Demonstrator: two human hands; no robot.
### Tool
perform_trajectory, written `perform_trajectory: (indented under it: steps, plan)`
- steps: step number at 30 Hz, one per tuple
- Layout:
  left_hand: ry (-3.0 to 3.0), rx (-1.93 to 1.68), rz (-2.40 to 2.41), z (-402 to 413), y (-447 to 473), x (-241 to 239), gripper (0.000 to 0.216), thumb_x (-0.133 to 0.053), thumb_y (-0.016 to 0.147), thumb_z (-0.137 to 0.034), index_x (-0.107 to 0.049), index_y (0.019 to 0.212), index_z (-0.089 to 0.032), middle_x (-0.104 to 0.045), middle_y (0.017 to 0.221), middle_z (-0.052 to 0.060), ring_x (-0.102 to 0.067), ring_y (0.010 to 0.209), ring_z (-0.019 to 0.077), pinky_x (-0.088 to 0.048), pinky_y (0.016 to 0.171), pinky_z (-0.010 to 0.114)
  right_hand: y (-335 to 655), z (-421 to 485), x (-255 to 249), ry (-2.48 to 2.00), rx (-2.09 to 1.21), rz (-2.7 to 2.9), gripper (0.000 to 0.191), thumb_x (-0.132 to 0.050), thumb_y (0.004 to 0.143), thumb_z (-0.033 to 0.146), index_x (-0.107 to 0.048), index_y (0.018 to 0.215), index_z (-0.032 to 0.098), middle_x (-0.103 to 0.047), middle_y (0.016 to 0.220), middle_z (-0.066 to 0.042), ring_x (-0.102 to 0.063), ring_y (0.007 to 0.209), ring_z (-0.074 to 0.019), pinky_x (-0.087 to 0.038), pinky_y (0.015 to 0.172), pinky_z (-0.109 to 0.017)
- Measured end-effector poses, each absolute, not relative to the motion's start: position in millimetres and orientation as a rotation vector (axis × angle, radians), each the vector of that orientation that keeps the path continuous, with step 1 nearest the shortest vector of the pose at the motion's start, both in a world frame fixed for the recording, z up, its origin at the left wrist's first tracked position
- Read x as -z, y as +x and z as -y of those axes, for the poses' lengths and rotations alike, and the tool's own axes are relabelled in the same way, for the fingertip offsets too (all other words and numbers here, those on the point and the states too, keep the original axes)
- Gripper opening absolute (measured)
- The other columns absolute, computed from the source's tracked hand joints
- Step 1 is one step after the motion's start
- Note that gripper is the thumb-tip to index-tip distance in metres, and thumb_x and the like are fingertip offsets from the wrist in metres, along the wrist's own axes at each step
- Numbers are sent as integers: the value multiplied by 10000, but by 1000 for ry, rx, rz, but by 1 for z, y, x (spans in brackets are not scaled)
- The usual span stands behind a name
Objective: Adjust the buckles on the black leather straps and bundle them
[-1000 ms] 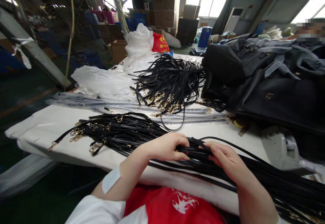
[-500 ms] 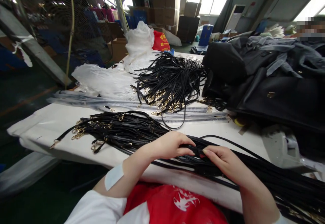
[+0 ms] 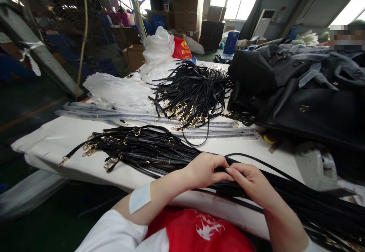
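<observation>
My left hand (image 3: pixel 209 169) and my right hand (image 3: pixel 245 176) meet fingertip to fingertip at the table's front edge, both pinched closed. Black material shows between and behind the fingers, and the small part they grip is mostly hidden. Under and around them runs a long bundle of black straps (image 3: pixel 148 145) with gold clasps at its left end. The bundle stretches right, past my right forearm. Beyond it, a second heap of black straps (image 3: pixel 199 88) lies with its gold clasps toward me.
Flat plastic-wrapped strips (image 3: pixel 222 132) lie across the white table (image 3: pixel 47 136). Black bags (image 3: pixel 319 103) are piled at the right, near a grey-white device (image 3: pixel 313 168). Clear plastic bags (image 3: pixel 116 92) and a red bag (image 3: pixel 181 48) stand behind. A person is partly visible at far right.
My left hand has moved right until its fingertips touch those of my right hand. My right hand has hardly moved. The view has shifted slightly.
</observation>
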State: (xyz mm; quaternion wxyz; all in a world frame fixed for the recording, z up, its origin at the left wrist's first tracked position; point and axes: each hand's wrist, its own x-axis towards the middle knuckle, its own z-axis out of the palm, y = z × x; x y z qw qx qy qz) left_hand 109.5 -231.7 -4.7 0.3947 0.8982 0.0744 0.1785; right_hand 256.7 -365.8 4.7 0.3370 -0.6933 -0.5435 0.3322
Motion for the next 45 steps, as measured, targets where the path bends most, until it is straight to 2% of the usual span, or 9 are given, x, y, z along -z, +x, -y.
perform_trajectory:
  steps: [11, 16, 19, 23, 27, 31, 37, 42, 45]
  plan:
    - [2322, -606, -149, 215, 102, 1, 313, -810, 774, -430, -778, 957, -179, -792, 872, 52, -734, 800, 180, -512, 742, 222, 281, 369, 17, -1746, -1004, 1284, 540, -509, 905, 653, -556, 643, 184, -440, 577, 25, -375, 537, -117, -303, 510, -245]
    - [2471, -515, -180, 230, 105, 13, 345, -764, 806, -496, -762, 937, -177, -772, 787, 35, -722, 740, 176, -496, 649, 230, 262, 360, 21, -1688, -1025, 1371, 549, -512, 908, 644, -540, 613, 182, -473, 573, 13, -425, 568, -129, -347, 536, -241]
    - [2440, -641, -212, 222, 85, -4, 293, -714, 855, -470, -746, 944, -192, -770, 815, 21, -705, 724, 153, -485, 638, 226, 265, 361, 18, -1625, -1081, 1376, 508, -476, 933, 628, -649, 757, 184, -558, 611, -5, -500, 565, -144, -418, 540, -241]
    - [2475, -921, -370, 184, 37, -43, 181, -589, 875, -303, -687, 773, -190, -718, 719, 29, -648, 656, 163, -472, 655, 274, 291, 366, 19, -1685, -886, 1429, 441, -548, 906, 589, -700, 1094, 222, -717, 989, -87, -673, 915, -242, -548, 826, -312]
    - [2696, -732, -870, 132, 6, -57, 112, -577, 799, -203, -682, 837, -203, -712, 817, 51, -643, 794, 227, -485, 758, 336, 311, 366, 26, -1873, -552, 1343, 399, -613, 855, 602, -722, 1030, 261, -703, 1164, -83, -633, 1129, -298, -503, 978, -355]
    - [2687, -449, -1114, 95, 25, -27, 245, -521, 846, -144, -713, 994, -181, -729, 1028, 100, -642, 998, 272, -487, 902, 378, 304, 360, 28, -1855, -519, 1356, 367, -572, 896, 582, -712, 995, 258, -714, 1115, -76, -645, 1095, -286, -512, 955, -338]
    - [2678, -222, -878, 91, 91, 44, 306, -524, 807, -8, -740, 965, -156, -689, 1154, 137, -602, 1119, 280, -454, 986, 383, 273, 355, 22, -1761, -721, 1540, 296, -527, 958, 506, -676, 934, 251, -704, 1035, -68, -643, 1009, -246, -504, 922, -322]
    - [2539, -220, -867, 93, 114, 58, 190, -529, 792, 2, -667, 748, -121, -669, 976, 184, -592, 1065, 321, -443, 965, 456, 270, 360, 20, -1754, -742, 1514, 302, -524, 961, 495, -680, 895, 245, -707, 996, -65, -644, 982, -244, -505, 904, -320]
    - [2397, -370, -830, 101, 115, 44, 90, -560, 819, -89, -595, 765, -152, -638, 953, 149, -568, 1052, 309, -421, 976, 477, 272, 361, 20, -1761, -739, 1464, 305, -522, 964, 485, -686, 881, 242, -710, 980, -61, -645, 969, -239, -503, 892, -318]
